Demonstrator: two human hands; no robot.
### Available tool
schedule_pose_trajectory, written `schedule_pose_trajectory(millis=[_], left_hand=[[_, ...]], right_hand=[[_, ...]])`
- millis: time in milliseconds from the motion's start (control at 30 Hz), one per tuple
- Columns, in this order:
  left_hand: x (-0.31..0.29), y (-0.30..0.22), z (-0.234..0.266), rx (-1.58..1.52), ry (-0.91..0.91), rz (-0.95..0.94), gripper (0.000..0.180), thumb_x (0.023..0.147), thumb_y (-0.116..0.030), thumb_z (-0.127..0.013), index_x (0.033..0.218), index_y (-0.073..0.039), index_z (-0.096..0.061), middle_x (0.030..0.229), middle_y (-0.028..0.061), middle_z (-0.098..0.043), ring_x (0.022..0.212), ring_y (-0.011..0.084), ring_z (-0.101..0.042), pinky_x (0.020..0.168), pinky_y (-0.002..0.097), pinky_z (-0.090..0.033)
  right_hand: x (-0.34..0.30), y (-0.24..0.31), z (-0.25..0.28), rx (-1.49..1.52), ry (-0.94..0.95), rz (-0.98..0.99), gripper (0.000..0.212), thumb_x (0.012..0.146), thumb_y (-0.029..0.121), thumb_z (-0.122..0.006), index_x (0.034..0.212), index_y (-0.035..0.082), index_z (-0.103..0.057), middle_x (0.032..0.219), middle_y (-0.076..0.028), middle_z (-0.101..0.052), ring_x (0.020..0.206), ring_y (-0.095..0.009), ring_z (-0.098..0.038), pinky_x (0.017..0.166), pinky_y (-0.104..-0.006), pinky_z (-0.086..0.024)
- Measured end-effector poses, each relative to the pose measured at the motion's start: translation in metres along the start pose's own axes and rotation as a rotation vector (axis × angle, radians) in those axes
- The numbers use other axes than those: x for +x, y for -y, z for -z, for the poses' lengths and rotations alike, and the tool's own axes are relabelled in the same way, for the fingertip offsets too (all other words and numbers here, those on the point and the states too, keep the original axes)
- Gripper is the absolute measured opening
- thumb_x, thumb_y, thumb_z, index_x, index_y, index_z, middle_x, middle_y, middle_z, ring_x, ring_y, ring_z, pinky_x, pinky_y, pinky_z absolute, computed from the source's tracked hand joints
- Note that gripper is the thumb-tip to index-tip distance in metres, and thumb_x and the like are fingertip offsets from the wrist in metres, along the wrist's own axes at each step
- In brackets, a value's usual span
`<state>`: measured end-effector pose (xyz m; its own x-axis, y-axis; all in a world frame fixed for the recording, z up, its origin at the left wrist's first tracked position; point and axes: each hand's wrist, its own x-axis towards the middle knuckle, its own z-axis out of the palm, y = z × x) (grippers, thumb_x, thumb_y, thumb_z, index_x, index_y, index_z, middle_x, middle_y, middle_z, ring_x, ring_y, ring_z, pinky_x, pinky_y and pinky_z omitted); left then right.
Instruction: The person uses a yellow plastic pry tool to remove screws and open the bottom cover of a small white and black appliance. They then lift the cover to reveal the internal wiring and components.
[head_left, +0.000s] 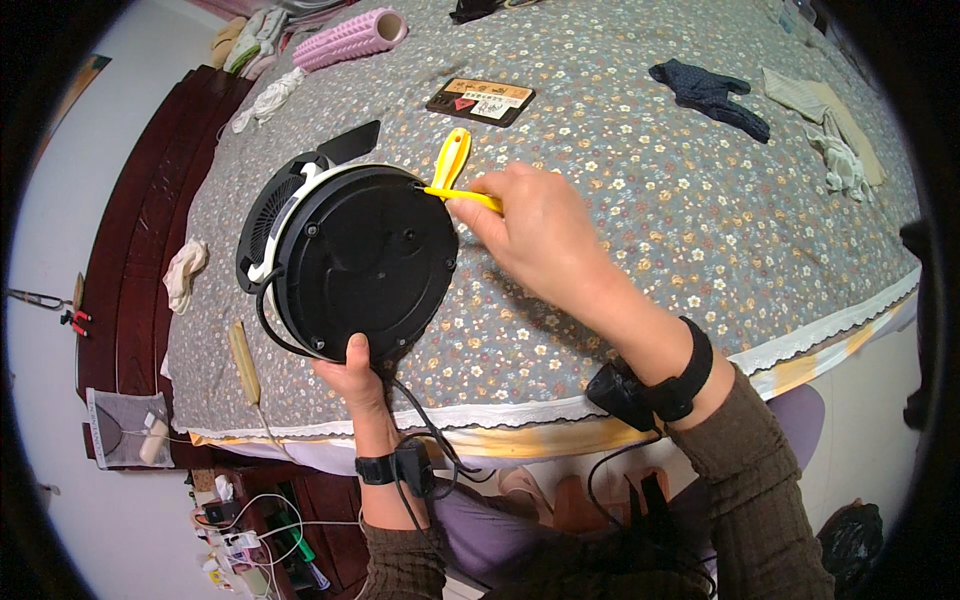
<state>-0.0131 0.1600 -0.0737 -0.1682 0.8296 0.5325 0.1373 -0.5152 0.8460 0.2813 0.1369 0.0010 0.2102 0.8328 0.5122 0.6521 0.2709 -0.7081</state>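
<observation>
A round appliance is tipped up on the bed, its black underside [375, 270] facing me. Behind it show a white rim, a slotted black grille [280, 208] and a flat black flap [350, 142]. My left hand [352, 378] grips its near edge, thumb on the underside and fingers hidden beneath. In my right hand [530, 215] is a slim yellow handle [478, 198], pinched between thumb and fingers, its dark tip at the underside's upper right edge. A wider yellow-and-white handle [453, 157] lies against it; whether the two are joined I cannot tell.
A black cord [425, 415] hangs from the appliance toward my lap. On the floral bedspread [600, 110] are a flat dark box [482, 101], a pink foam roller [352, 38], dark folded cloth [712, 95] and a cream stick-shaped item [243, 362]. Cables and a nightstand [330, 540] stand lower left.
</observation>
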Motion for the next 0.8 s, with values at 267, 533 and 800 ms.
schedule_pose_trajectory(millis=[267,533,800], left_hand=[[0.000,0.000,0.002,0.003,0.029,0.003,0.075,0.078,-0.024,-0.080,0.139,0.007,-0.050,0.132,0.0152,-0.061,0.113,0.0256,-0.061,0.103,0.0377,-0.047],[0.000,-0.004,-0.002,-0.041,0.013,0.019,0.077,0.076,-0.028,-0.083,0.137,0.008,-0.052,0.131,0.0154,-0.062,0.115,0.0259,-0.062,0.106,0.0376,-0.045],[0.002,-0.008,-0.006,-0.074,0.056,0.003,0.076,0.076,-0.027,-0.082,0.137,0.008,-0.053,0.132,0.0151,-0.062,0.116,0.0255,-0.061,0.106,0.0375,-0.045]], right_hand=[[0.005,-0.003,-0.004,-0.051,-0.055,0.058,0.021,0.094,0.019,-0.066,0.090,-0.001,-0.069,0.089,-0.021,-0.069,0.079,-0.041,-0.069,0.070,-0.0482,-0.056],[0.005,0.005,-0.001,-0.111,0.029,0.061,0.018,0.093,0.016,-0.066,0.094,-0.002,-0.067,0.090,-0.020,-0.068,0.080,-0.040,-0.070,0.071,-0.0478,-0.058],[0.011,0.006,-0.001,-0.280,-0.064,0.144,0.017,0.090,0.012,-0.064,0.097,-0.003,-0.068,0.094,-0.019,-0.068,0.080,-0.040,-0.072,0.070,-0.0481,-0.058]])
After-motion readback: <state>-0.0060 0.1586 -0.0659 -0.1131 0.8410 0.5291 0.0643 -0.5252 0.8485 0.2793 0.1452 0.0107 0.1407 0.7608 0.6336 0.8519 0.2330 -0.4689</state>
